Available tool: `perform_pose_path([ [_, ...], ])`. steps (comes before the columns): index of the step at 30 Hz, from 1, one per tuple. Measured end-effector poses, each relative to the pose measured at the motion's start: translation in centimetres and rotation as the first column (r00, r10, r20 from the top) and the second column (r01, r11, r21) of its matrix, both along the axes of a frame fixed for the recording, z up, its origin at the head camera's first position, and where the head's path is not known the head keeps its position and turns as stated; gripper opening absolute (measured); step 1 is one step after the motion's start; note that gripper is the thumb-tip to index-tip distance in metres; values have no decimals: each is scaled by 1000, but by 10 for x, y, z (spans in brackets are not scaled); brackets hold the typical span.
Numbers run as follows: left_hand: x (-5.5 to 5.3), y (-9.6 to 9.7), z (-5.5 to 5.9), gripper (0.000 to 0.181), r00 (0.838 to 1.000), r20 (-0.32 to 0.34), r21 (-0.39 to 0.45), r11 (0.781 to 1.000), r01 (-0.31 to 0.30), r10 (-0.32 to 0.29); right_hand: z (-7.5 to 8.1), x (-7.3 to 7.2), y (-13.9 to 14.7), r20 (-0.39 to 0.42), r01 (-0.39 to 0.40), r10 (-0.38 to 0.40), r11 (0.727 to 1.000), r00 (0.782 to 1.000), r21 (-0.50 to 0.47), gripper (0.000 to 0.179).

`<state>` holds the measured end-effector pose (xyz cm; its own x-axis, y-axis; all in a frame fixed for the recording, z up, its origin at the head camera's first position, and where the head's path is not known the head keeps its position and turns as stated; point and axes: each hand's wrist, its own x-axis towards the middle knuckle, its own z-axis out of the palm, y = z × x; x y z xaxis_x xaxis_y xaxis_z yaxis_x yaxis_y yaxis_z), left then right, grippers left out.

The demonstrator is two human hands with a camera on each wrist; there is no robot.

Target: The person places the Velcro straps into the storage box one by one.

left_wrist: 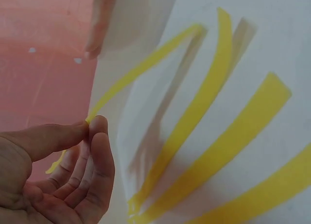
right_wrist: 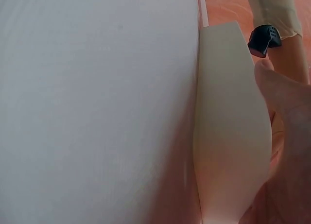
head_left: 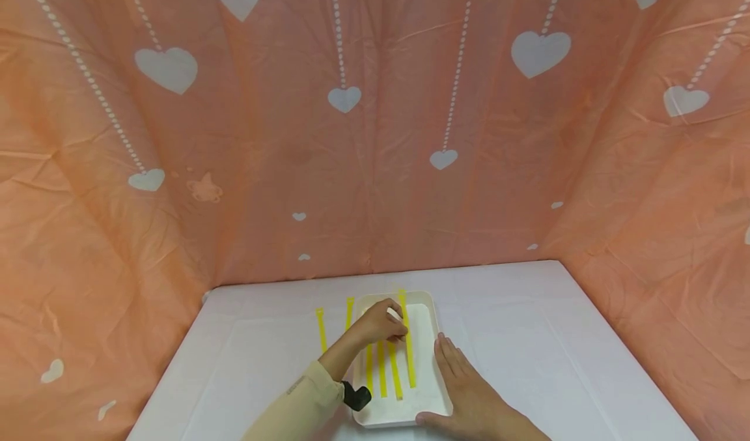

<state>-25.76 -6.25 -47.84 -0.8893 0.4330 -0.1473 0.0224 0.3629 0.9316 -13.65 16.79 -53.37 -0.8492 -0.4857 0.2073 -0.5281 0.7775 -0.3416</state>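
Observation:
My left hand (head_left: 381,324) reaches over a shallow white tray (head_left: 430,398) and pinches a flat yellow strap (head_left: 410,363) with a wider head. In the left wrist view the strap (left_wrist: 141,63) bends up from between thumb and fingertip, its far end close over the tray floor. Several more yellow straps (head_left: 382,372) lie side by side in the tray, partly hidden by my left hand and forearm. My right hand (head_left: 471,395) rests along the tray's right side, fingers straight. The right wrist view shows its thumb beside the tray's outer wall (right_wrist: 228,112).
Left of the tray, a yellow strap (head_left: 321,330) lies on the white-covered table (head_left: 252,363). Another strap (head_left: 349,311) sits by the tray's left edge, partly behind my arm. A black wrist device (head_left: 357,397) is on my left sleeve. Pink heart-patterned cloth (head_left: 375,167) walls the table.

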Motion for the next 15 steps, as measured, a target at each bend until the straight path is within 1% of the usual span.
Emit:
perform_pose_path([
  [3,0,6,-2,28,1000,0,-10,1000,-7,7,-1,0,0,-11,0,0,1000,1000,-2,129],
  [10,-1,19,-12,26,999,25,-54,998,-31,32,2,-1,-1,37,15,-15,1000,999,16,128],
  [15,1,27,-17,25,998,15,-80,995,-55,57,3,-1,-1,31,17,-18,999,999,39,128],
])
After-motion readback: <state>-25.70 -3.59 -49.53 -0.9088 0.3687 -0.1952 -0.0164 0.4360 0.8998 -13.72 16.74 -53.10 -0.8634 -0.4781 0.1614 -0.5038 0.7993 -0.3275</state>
